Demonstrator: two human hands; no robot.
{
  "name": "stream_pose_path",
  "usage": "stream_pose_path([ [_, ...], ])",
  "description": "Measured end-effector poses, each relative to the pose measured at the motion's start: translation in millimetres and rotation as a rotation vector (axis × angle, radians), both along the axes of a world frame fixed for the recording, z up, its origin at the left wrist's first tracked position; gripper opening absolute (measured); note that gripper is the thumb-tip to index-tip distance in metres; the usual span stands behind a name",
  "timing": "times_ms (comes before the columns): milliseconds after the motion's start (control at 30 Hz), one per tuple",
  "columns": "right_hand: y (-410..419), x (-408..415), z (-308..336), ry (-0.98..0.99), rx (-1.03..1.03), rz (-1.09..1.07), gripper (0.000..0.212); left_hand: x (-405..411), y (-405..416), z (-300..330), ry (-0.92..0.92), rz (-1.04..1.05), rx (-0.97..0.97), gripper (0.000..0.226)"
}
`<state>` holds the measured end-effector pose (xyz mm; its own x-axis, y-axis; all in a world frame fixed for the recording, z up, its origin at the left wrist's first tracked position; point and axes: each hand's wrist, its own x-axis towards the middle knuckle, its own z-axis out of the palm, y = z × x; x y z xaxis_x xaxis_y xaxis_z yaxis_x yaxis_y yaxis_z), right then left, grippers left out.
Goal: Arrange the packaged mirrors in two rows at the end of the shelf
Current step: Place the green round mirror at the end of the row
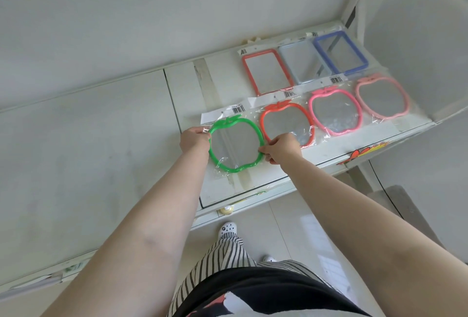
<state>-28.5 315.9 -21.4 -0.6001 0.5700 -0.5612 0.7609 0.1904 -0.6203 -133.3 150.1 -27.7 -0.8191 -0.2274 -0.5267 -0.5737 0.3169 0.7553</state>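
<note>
Both forearms are stretched over the shelf (253,180); the green mirror (236,145), leftmost in the front row, is gripped at its rim by left hand (193,139) and right hand (279,148) fingers.

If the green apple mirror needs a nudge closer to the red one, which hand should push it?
The left hand, probably. It grips the outer edge of the green apple-shaped packaged mirror, so it can push toward the red apple-shaped mirror. The right hand sits between the two, in the way.
</note>
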Motion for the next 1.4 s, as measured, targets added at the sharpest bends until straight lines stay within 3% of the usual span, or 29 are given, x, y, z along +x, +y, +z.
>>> stream_pose_path([
  [267,-3,-1,-6,-0.058,0.086,0.075,0.021,1,-6,-12,0.018,-0.045,-0.054,0.024],
  [400,-2,0,0,-0.133,0.281,0.225,0.025,-1,-9,-8,0.027,-0.081,-0.096,0.031],
  [500,1,2,9,-0.175,0.514,0.381,0.03,-2,-7,-1,0.087,-0.151,-0.271,0.043],
  [600,7,7,10,-0.106,0.65,0.399,0.035,14,10,10,0.264,-0.271,-0.477,0.053],
  [700,17,12,3,0.042,0.648,0.311,0.038,41,36,10,0.338,-0.518,-0.577,0.075],
  [833,29,14,-12,-0.011,0.622,0.352,0.058,65,54,-5,0.125,-0.734,-0.678,0.099],
  [967,34,14,-25,-0.073,0.581,0.409,0.059,71,59,-15,0.03,-0.733,-0.688,0.099],
  [1400,38,16,-21,-0.055,0.541,0.426,0.059,74,68,-17,0.064,-0.686,-0.734,0.094],
])
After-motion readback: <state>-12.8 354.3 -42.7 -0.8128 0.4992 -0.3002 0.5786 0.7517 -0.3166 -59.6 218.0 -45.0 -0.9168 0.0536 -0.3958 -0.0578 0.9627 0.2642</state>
